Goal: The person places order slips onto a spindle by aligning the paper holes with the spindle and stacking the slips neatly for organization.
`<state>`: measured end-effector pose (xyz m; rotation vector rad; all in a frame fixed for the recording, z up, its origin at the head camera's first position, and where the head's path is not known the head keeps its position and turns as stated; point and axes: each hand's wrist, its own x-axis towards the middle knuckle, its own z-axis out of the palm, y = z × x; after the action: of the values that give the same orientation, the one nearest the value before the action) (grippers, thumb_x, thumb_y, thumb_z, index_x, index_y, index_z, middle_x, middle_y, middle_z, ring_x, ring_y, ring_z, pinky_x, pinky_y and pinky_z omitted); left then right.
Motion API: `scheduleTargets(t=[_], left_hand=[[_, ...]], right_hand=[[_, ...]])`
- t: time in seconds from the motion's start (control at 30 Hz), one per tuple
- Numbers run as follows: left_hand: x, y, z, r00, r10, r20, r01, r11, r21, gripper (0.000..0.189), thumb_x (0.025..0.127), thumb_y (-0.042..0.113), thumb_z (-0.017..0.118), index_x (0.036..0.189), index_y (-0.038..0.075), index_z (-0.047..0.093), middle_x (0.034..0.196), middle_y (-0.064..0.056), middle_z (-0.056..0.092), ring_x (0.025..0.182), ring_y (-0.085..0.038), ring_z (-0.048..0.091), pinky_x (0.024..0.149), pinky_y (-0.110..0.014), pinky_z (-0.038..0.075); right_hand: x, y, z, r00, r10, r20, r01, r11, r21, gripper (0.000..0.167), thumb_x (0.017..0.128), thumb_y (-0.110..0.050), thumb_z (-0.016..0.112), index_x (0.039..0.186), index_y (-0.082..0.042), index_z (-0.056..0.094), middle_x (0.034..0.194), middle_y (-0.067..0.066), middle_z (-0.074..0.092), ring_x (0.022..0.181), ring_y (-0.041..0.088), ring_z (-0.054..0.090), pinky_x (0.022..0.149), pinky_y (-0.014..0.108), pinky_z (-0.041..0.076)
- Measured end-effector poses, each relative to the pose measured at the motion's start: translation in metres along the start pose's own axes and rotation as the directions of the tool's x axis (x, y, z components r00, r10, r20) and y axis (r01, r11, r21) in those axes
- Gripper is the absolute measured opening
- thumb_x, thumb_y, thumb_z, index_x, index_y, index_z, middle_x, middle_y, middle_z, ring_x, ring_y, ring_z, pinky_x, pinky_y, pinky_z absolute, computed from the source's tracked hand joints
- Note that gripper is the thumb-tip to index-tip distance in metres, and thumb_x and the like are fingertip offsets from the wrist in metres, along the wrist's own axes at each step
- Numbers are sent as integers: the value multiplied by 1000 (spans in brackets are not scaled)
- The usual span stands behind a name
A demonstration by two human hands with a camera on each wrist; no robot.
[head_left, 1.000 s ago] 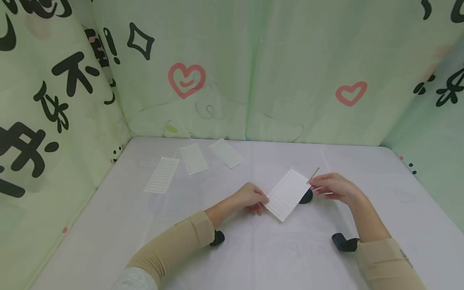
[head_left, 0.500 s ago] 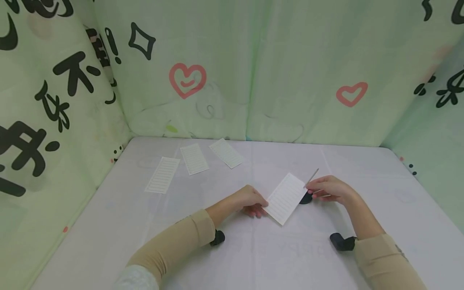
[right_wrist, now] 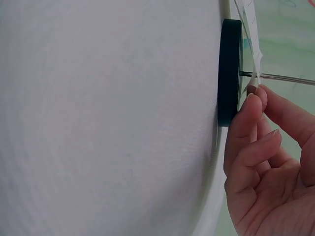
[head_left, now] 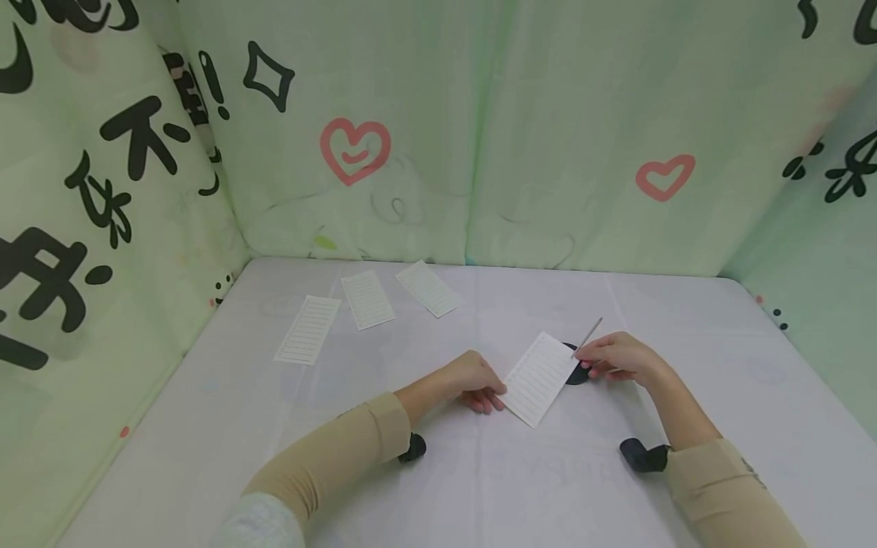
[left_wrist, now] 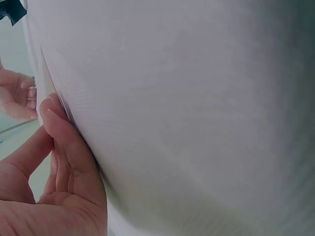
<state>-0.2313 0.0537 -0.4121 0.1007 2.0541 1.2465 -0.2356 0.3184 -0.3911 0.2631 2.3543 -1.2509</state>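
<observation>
A sheet of lined white paper (head_left: 540,379) lies slantwise above the table, between both hands. My left hand (head_left: 473,382) pinches its lower left corner between thumb and fingers. On the other side, my right hand (head_left: 623,358) pinches the paper's right edge beside a bill spike. The spike has a round black base (right_wrist: 230,73) and a thin metal rod (right_wrist: 290,79). In the right wrist view the rod crosses the paper right at the fingertips and sticks out beyond it. The paper covers part of the base in the head view.
Three more lined slips lie apart at the back left: a left one (head_left: 307,330), a middle one (head_left: 368,300) and a right one (head_left: 428,289). The white-covered table (head_left: 384,502) meets a printed green curtain (head_left: 562,114) behind and at both sides.
The paper has come down and slightly nearer along the rod, with both hands holding it. More of the black base shows now. The three other slips have not moved.
</observation>
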Motion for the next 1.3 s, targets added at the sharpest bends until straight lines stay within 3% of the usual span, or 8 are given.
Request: scheduleTargets(t=[0.93, 1.3], left_hand=[[-3, 5, 2, 999, -26, -20, 27, 998, 50, 12, 85, 8, 62, 78, -1, 63, 65, -9, 67, 42, -9, 54, 39, -17, 46], [3, 0, -3, 998, -53, 40, 53, 998, -13, 19, 87, 14, 60, 76, -1, 64, 68, -9, 68, 45, -10, 57, 42, -18, 48]], right_hand=[[1, 1, 6, 999, 5, -36, -6, 1000, -29, 24, 87, -19, 60, 98, 2, 63, 69, -2, 59, 60, 10, 57, 53, 23, 45], [1, 1, 6, 999, 6, -34, -6, 1000, -4, 20, 87, -17, 60, 94, 1, 63, 68, -2, 59, 58, 9, 56, 52, 21, 46]])
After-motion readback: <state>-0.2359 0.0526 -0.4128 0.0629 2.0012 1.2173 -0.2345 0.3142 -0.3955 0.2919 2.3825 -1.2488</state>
